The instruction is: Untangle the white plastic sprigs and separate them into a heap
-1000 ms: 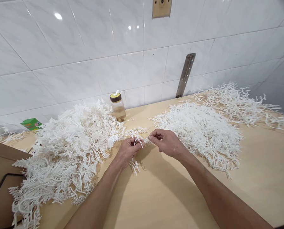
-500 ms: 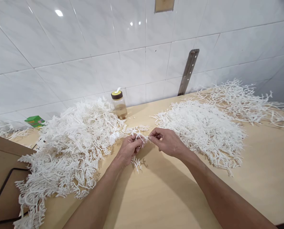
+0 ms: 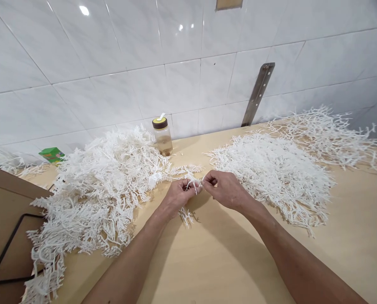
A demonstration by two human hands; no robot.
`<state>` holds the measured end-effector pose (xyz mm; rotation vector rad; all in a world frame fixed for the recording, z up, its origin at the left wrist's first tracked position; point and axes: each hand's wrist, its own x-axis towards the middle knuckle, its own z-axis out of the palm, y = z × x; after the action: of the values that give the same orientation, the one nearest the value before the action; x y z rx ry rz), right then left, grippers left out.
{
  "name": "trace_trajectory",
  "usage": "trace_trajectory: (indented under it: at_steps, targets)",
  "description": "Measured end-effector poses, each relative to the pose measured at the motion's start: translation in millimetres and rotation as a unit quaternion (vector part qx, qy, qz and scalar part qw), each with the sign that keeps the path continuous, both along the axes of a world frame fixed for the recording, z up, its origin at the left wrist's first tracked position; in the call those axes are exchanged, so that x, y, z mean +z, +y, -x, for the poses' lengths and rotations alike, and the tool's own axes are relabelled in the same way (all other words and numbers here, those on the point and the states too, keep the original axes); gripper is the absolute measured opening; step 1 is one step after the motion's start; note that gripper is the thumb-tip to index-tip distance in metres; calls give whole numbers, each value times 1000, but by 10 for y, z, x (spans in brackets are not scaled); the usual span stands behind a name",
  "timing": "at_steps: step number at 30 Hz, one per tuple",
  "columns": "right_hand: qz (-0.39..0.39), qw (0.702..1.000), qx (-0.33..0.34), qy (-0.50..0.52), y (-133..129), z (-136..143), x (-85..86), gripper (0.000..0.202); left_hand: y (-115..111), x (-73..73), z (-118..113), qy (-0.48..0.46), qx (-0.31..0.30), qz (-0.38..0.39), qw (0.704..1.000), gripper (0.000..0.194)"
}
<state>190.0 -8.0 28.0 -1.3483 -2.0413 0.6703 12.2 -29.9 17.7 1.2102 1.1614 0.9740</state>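
In the middle of the head view my left hand [image 3: 178, 195] is closed on a thin white branched plastic sprig [image 3: 192, 179]. My right hand [image 3: 222, 188] pinches the right end of that sprig between thumb and fingertips, close to the left fingers. Below my left hand a small piece of white sprig [image 3: 186, 217] shows over the table. A large heap of feathery white sprigs [image 3: 96, 190] spreads to the left, with some strands reaching toward my left hand. On the right lies a flatter pile of white sprigs [image 3: 277, 173].
A lidded bottle [image 3: 163, 137] with brownish liquid stands at the back. Looser white branches [image 3: 331, 135] lie far right. A green box [image 3: 52, 155] sits behind the left heap, and a brown board with a black metal loop [image 3: 9, 245] borders the left. A metal bracket [image 3: 258, 95] leans against the tiled wall.
The view has shifted slightly, so most things sit a little further right. Both hands stay together on the sprig, with only small finger movement.
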Motion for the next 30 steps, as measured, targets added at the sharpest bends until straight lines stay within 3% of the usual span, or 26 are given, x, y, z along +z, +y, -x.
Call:
trace_trajectory:
  at_steps: [6, 11, 16, 21, 25, 30]
  targets:
    - [-26, 999, -4, -24, -5, 38, -8, 13, 0, 36, 13, 11, 14, 10, 1000, 44]
    - [-77, 995, -5, -58, 3, 63, -75, 10, 34, -36, 18, 17, 47, 3, 999, 26]
    - [-124, 989, 0, -86, 13, 81, -134, 13, 32, -80, -2, 86, 62, -39, 994, 22]
    - [-155, 984, 12, -83, 35, 91, -159, 14, 33, -119, 0, 111, 67, -68, 989, 26]
    - [-171, 982, 16, -85, 46, 86, -177, 15, 30, -105, 7, 91, 79, -54, 991, 34]
    - [-187, 976, 6, -109, 45, 111, -196, 16, 14, -59, -3, 53, 47, -26, 997, 37]
